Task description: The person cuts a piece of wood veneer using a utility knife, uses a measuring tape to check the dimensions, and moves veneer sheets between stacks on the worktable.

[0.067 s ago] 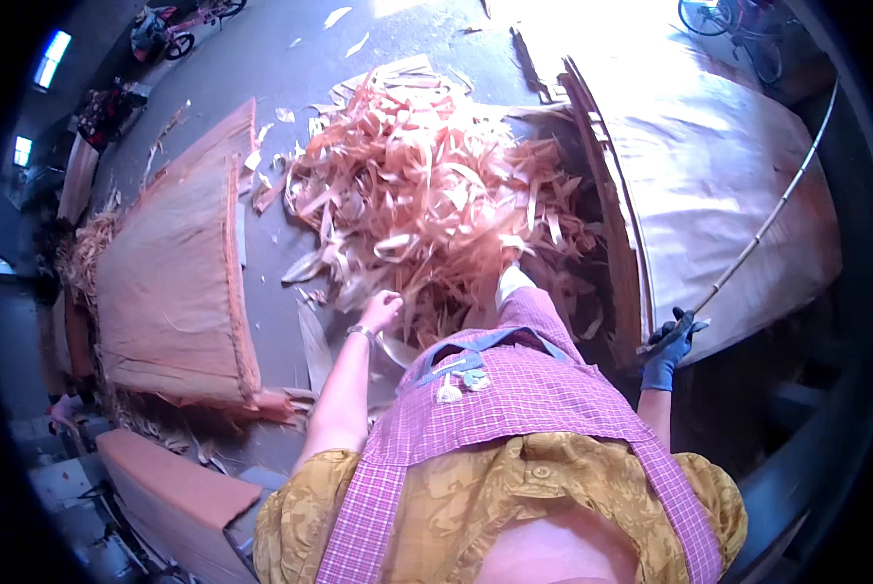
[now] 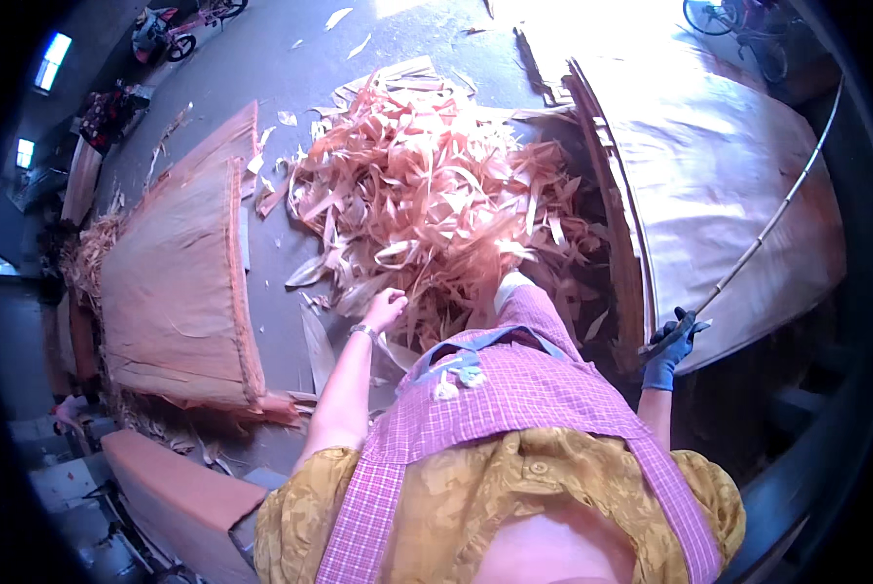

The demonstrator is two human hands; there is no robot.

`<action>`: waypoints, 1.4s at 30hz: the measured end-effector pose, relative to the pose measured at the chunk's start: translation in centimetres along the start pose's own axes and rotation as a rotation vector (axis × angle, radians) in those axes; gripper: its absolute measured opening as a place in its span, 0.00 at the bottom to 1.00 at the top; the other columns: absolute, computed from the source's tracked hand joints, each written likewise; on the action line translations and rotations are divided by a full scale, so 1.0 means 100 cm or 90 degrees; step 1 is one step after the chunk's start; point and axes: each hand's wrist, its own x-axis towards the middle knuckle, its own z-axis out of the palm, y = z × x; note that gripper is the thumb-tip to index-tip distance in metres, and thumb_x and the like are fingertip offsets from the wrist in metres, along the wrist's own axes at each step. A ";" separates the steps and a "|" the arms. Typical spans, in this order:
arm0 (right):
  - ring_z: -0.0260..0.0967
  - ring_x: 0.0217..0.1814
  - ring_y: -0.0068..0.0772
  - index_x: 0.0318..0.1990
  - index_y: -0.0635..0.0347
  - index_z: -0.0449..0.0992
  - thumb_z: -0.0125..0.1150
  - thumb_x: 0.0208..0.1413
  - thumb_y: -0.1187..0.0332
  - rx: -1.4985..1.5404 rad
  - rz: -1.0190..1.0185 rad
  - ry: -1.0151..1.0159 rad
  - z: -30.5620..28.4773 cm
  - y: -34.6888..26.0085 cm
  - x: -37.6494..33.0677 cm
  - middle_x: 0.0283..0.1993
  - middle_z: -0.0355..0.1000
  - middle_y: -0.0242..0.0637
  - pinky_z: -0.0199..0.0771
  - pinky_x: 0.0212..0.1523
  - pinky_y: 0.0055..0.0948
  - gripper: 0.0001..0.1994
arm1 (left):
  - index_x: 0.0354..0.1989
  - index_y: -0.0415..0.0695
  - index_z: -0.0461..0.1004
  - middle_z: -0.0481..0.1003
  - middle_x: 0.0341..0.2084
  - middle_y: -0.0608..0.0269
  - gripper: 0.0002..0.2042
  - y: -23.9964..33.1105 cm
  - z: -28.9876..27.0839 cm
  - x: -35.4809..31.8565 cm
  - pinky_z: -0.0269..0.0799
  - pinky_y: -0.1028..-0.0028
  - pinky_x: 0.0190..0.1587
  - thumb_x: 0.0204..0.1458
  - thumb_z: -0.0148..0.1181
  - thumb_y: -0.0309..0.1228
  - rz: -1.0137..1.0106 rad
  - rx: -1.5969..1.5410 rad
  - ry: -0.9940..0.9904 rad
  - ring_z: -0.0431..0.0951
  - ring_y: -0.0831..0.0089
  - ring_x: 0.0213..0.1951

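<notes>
My right hand (image 2: pixel 669 348), in a blue and black glove, is closed round the near end of a long thin bamboo stick (image 2: pixel 769 223). The stick slants up and to the right across a stack of pale wood veneer sheets (image 2: pixel 719 185). My left hand (image 2: pixel 385 309) is bare, with a band at the wrist. Its fingers are curled in, and nothing shows in them. It hangs at the near left edge of a large heap of curled wood veneer strips (image 2: pixel 446 185).
Another stack of veneer sheets (image 2: pixel 174 292) lies on the left. A brown cardboard box (image 2: pixel 179 487) is at the lower left. My white shoe (image 2: pixel 514 283) is against the heap. Bicycles (image 2: pixel 179 39) stand at the far left and far right. Loose scraps lie on the grey floor (image 2: pixel 291 88).
</notes>
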 end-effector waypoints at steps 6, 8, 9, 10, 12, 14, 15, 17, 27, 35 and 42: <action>0.45 0.12 0.13 0.41 0.59 0.72 0.57 0.59 0.50 0.020 0.030 0.028 0.177 -0.018 0.076 0.14 0.50 0.19 0.43 0.13 0.20 0.19 | 0.49 0.40 0.73 0.78 0.36 0.61 0.17 0.124 -0.038 0.069 0.73 0.74 0.41 0.54 0.59 0.36 -0.011 0.198 -0.060 0.76 0.76 0.37; 0.45 0.12 0.14 0.42 0.58 0.72 0.56 0.59 0.49 0.018 0.058 0.028 0.229 -0.032 0.081 0.14 0.49 0.19 0.43 0.13 0.20 0.19 | 0.49 0.40 0.73 0.78 0.38 0.59 0.17 0.167 -0.054 0.076 0.73 0.73 0.44 0.53 0.59 0.36 0.005 0.225 -0.067 0.78 0.74 0.39; 0.44 0.12 0.14 0.44 0.57 0.72 0.55 0.60 0.48 0.015 0.070 0.022 0.246 -0.032 0.087 0.15 0.48 0.19 0.44 0.14 0.21 0.20 | 0.49 0.40 0.73 0.78 0.39 0.59 0.17 0.182 -0.065 0.083 0.73 0.72 0.45 0.53 0.59 0.36 -0.001 0.259 -0.064 0.78 0.73 0.40; 0.44 0.13 0.14 0.44 0.57 0.71 0.55 0.60 0.48 0.016 0.072 0.021 0.265 -0.032 0.092 0.15 0.48 0.19 0.44 0.14 0.21 0.20 | 0.49 0.40 0.72 0.78 0.39 0.59 0.17 0.208 -0.076 0.087 0.73 0.72 0.46 0.54 0.59 0.36 -0.034 0.273 -0.050 0.78 0.72 0.41; 0.44 0.13 0.14 0.44 0.57 0.71 0.55 0.60 0.48 0.017 0.076 0.021 0.298 -0.032 0.094 0.15 0.48 0.19 0.45 0.14 0.21 0.20 | 0.49 0.39 0.72 0.78 0.40 0.56 0.17 0.214 -0.102 0.111 0.73 0.71 0.48 0.54 0.58 0.36 -0.040 0.227 -0.033 0.78 0.71 0.43; 0.45 0.13 0.14 0.44 0.57 0.70 0.55 0.60 0.48 0.021 0.085 0.011 0.335 -0.034 0.087 0.15 0.49 0.19 0.46 0.14 0.20 0.21 | 0.49 0.39 0.72 0.78 0.41 0.55 0.18 0.227 -0.128 0.130 0.72 0.70 0.49 0.53 0.59 0.37 -0.059 0.208 -0.032 0.78 0.69 0.44; 0.45 0.13 0.14 0.44 0.58 0.70 0.55 0.60 0.48 0.023 0.089 0.007 0.352 -0.034 0.079 0.15 0.49 0.19 0.46 0.14 0.20 0.21 | 0.49 0.39 0.72 0.78 0.41 0.54 0.18 0.219 -0.149 0.143 0.72 0.69 0.49 0.53 0.59 0.37 -0.068 0.222 -0.043 0.78 0.68 0.45; 0.45 0.13 0.14 0.44 0.59 0.70 0.55 0.60 0.47 0.021 0.064 0.013 0.386 -0.027 0.065 0.16 0.50 0.20 0.46 0.14 0.19 0.21 | 0.49 0.39 0.73 0.78 0.42 0.54 0.18 0.217 -0.183 0.168 0.72 0.69 0.51 0.53 0.59 0.37 -0.050 0.217 -0.067 0.78 0.66 0.46; 0.46 0.12 0.14 0.41 0.54 0.72 0.58 0.56 0.45 0.041 0.035 0.155 0.472 0.043 -0.070 0.15 0.52 0.20 0.46 0.12 0.20 0.21 | 0.44 0.41 0.76 0.79 0.40 0.53 0.19 0.198 -0.424 0.305 0.72 0.67 0.50 0.49 0.60 0.42 -0.041 0.362 -0.024 0.79 0.64 0.44; 0.46 0.10 0.14 0.38 0.53 0.72 0.58 0.59 0.50 0.056 0.041 0.198 0.493 0.056 -0.145 0.15 0.53 0.19 0.44 0.11 0.19 0.15 | 0.48 0.38 0.72 0.76 0.34 0.64 0.16 0.225 -0.490 0.371 0.72 0.76 0.35 0.55 0.59 0.34 0.080 0.362 -0.025 0.74 0.79 0.29; 0.50 0.11 0.14 0.37 0.49 0.73 0.57 0.58 0.48 0.030 0.061 0.226 0.465 0.055 -0.168 0.14 0.55 0.18 0.49 0.11 0.18 0.15 | 0.47 0.40 0.73 0.76 0.31 0.65 0.15 0.251 -0.447 0.356 0.72 0.76 0.34 0.55 0.59 0.35 0.243 0.373 -0.115 0.75 0.79 0.30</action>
